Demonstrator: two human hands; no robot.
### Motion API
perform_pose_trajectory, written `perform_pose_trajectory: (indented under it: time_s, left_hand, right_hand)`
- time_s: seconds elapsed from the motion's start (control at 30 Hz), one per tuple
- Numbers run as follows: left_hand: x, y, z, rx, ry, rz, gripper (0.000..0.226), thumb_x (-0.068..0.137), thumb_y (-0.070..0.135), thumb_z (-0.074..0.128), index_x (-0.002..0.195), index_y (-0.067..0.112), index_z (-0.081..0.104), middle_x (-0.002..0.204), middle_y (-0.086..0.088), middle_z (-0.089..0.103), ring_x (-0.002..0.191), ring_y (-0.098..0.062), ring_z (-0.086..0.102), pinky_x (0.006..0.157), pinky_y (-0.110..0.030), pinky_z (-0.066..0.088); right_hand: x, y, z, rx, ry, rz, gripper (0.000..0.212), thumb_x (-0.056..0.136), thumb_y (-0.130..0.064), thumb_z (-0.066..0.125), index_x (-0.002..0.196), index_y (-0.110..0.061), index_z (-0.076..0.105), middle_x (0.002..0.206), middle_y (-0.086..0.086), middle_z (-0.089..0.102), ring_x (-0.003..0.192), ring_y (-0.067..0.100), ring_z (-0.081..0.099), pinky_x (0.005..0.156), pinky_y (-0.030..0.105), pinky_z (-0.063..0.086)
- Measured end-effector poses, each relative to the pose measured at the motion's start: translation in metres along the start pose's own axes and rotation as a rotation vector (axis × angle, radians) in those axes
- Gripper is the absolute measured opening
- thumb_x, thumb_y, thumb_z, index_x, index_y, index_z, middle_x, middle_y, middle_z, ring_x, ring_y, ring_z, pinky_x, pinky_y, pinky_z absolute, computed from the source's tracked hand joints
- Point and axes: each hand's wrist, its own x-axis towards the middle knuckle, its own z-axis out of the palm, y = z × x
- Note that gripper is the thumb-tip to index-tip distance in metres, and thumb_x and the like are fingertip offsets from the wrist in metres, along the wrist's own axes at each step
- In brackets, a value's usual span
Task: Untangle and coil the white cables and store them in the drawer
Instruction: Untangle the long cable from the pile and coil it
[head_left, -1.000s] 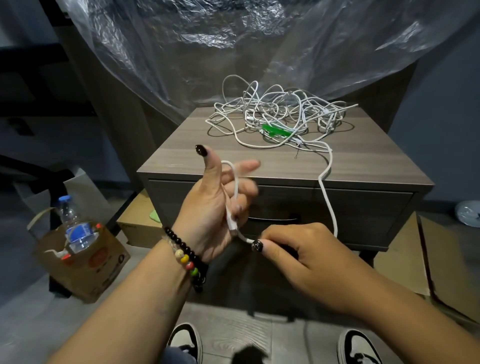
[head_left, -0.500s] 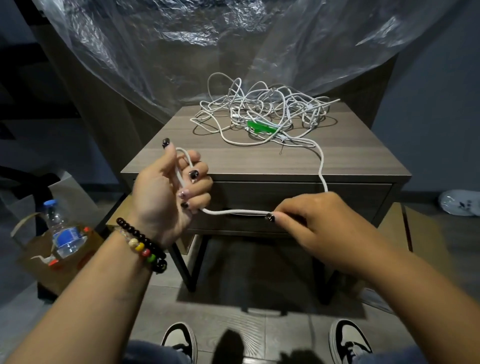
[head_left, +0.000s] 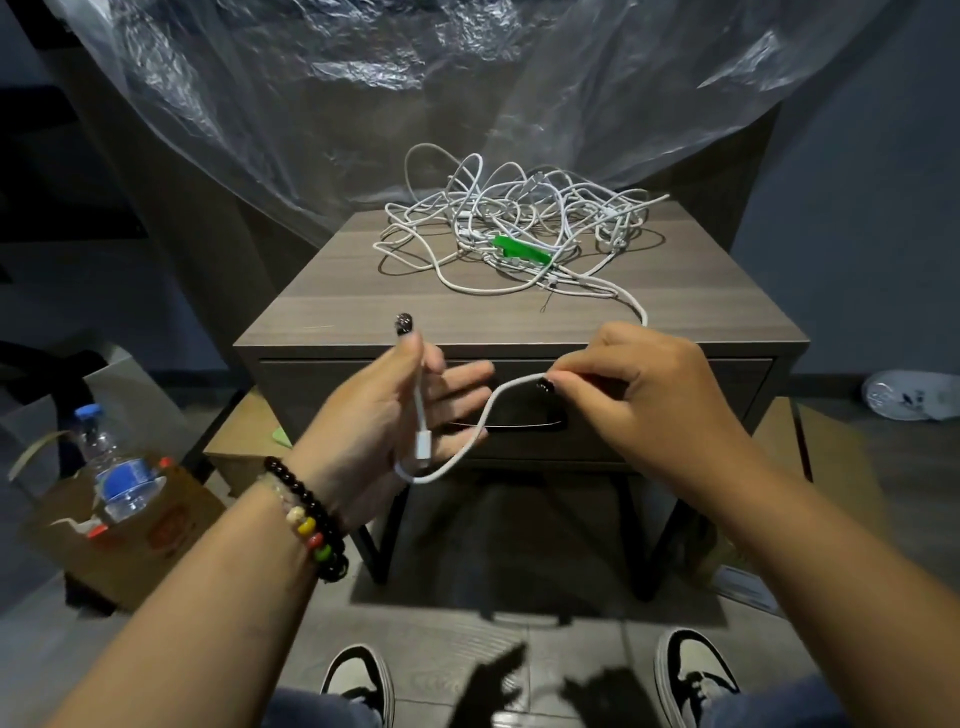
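A tangle of white cables (head_left: 519, 223) with a green piece (head_left: 522, 250) in it lies on top of the grey wooden nightstand (head_left: 332, 306). Its drawer (head_left: 675, 415) is closed. One white cable (head_left: 488, 405) runs off the front edge to my hands. My left hand (head_left: 384, 415) is in front of the drawer, palm toward me, thumb up and fingers straight. The cable is draped over it between thumb and forefinger, and its connector end (head_left: 423, 447) hangs down the palm. My right hand (head_left: 639, 395) pinches the same cable between thumb and fingertip; a slack loop hangs between the hands.
Clear plastic sheeting (head_left: 415, 78) hangs behind the nightstand. A paper bag with a water bottle (head_left: 111, 467) stands on the floor at left. Cardboard boxes (head_left: 244, 447) sit under and beside the nightstand, a white object (head_left: 904, 395) lies at far right. My shoes (head_left: 358, 686) are below.
My left hand's fingers have uncurled from the cable and now lie straight. My right hand rose toward the drawer front, and the taut stretch of cable between the hands became a slack loop.
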Motion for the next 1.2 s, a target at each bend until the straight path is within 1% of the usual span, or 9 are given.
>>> perform_pose_trajectory:
  time_s: [0.1, 0.17, 0.23, 0.33, 0.5, 0.7, 0.9, 1.03, 1.2]
  left_hand:
    - [0.000, -0.007, 0.006, 0.013, -0.027, -0.083, 0.036, 0.099, 0.047, 0.029, 0.083, 0.019, 0.047, 0.116, -0.018, 0.067, 0.102, -0.032, 0.067, 0.081, -0.050, 0.055]
    - [-0.003, -0.010, 0.010, 0.036, -0.076, -0.108, 0.035, 0.099, 0.047, 0.028, 0.089, 0.019, 0.047, 0.108, -0.019, 0.070, 0.081, -0.028, 0.073, 0.061, -0.038, 0.060]
    - [-0.005, -0.010, 0.012, 0.087, -0.100, -0.125, 0.033, 0.099, 0.046, 0.028, 0.095, 0.019, 0.047, 0.099, -0.019, 0.072, 0.054, -0.018, 0.067, 0.042, -0.021, 0.051]
    - [-0.005, -0.012, 0.014, 0.120, -0.135, -0.154, 0.035, 0.098, 0.040, 0.032, 0.104, 0.013, 0.052, 0.081, -0.019, 0.071, 0.036, -0.011, 0.045, 0.035, -0.016, 0.033]
    - [-0.004, -0.016, 0.016, 0.213, -0.239, -0.197, 0.042, 0.095, 0.039, 0.034, 0.096, 0.007, 0.060, 0.056, -0.003, 0.048, 0.032, -0.004, 0.026, 0.034, -0.013, 0.025]
    - [0.001, -0.017, 0.017, 0.187, -0.219, -0.240, 0.043, 0.098, 0.040, 0.029, 0.069, 0.014, 0.047, 0.054, 0.004, 0.024, 0.038, -0.004, 0.017, 0.039, -0.018, 0.009]
    - [0.001, -0.011, 0.018, -0.105, -0.204, -0.154, 0.037, 0.085, 0.044, 0.038, 0.058, 0.019, 0.038, 0.049, 0.006, 0.020, 0.035, -0.004, 0.018, 0.036, -0.017, 0.010]
    - [0.001, -0.002, 0.010, -0.341, -0.123, -0.055, 0.043, 0.091, 0.041, 0.037, 0.054, 0.019, 0.039, 0.045, 0.008, 0.022, 0.031, -0.003, 0.019, 0.031, -0.016, 0.013]
    - [0.004, 0.004, 0.005, -0.274, 0.033, 0.014, 0.047, 0.100, 0.041, 0.027, 0.060, 0.019, 0.037, 0.044, 0.008, 0.022, 0.031, -0.004, 0.018, 0.036, -0.019, 0.008]
  right_hand:
    - [0.000, -0.007, 0.000, 0.031, 0.056, -0.030, 0.015, 0.084, -0.023, 0.066, 0.087, -0.014, 0.078, 0.069, -0.001, 0.060, 0.061, 0.012, 0.054, 0.057, 0.028, 0.045]
    - [0.001, -0.009, -0.001, 0.047, 0.070, -0.046, 0.015, 0.084, -0.022, 0.067, 0.087, -0.013, 0.078, 0.070, 0.001, 0.062, 0.062, 0.015, 0.056, 0.057, 0.034, 0.047]
    - [0.001, -0.009, -0.002, 0.047, 0.071, -0.059, 0.015, 0.085, -0.022, 0.067, 0.087, -0.013, 0.078, 0.070, 0.002, 0.062, 0.062, 0.015, 0.056, 0.057, 0.035, 0.047]
    - [0.000, -0.008, -0.002, 0.000, 0.066, -0.083, 0.013, 0.084, -0.023, 0.067, 0.086, -0.014, 0.078, 0.069, 0.000, 0.059, 0.062, 0.016, 0.054, 0.058, 0.031, 0.044]
    - [-0.004, -0.001, -0.002, -0.052, 0.017, -0.046, 0.019, 0.085, -0.030, 0.065, 0.088, -0.016, 0.077, 0.074, -0.002, 0.063, 0.064, 0.015, 0.057, 0.061, 0.033, 0.047]
    - [-0.002, 0.009, -0.002, -0.006, -0.010, 0.087, 0.027, 0.083, -0.041, 0.061, 0.082, -0.018, 0.075, 0.076, -0.005, 0.068, 0.070, 0.014, 0.061, 0.066, 0.037, 0.050]
    - [-0.002, 0.015, -0.008, -0.063, -0.016, 0.053, 0.024, 0.084, -0.037, 0.063, 0.076, -0.016, 0.072, 0.073, -0.006, 0.066, 0.070, 0.012, 0.057, 0.069, 0.029, 0.042]
    - [-0.007, 0.017, -0.010, -0.159, 0.008, 0.074, 0.007, 0.083, -0.019, 0.069, 0.079, -0.014, 0.067, 0.081, -0.001, 0.061, 0.084, 0.018, 0.054, 0.074, 0.032, 0.042]
    - [0.013, 0.016, -0.012, 0.141, 0.043, 0.376, 0.010, 0.086, -0.016, 0.068, 0.090, -0.025, 0.070, 0.100, -0.005, 0.062, 0.094, 0.008, 0.057, 0.078, 0.014, 0.042]
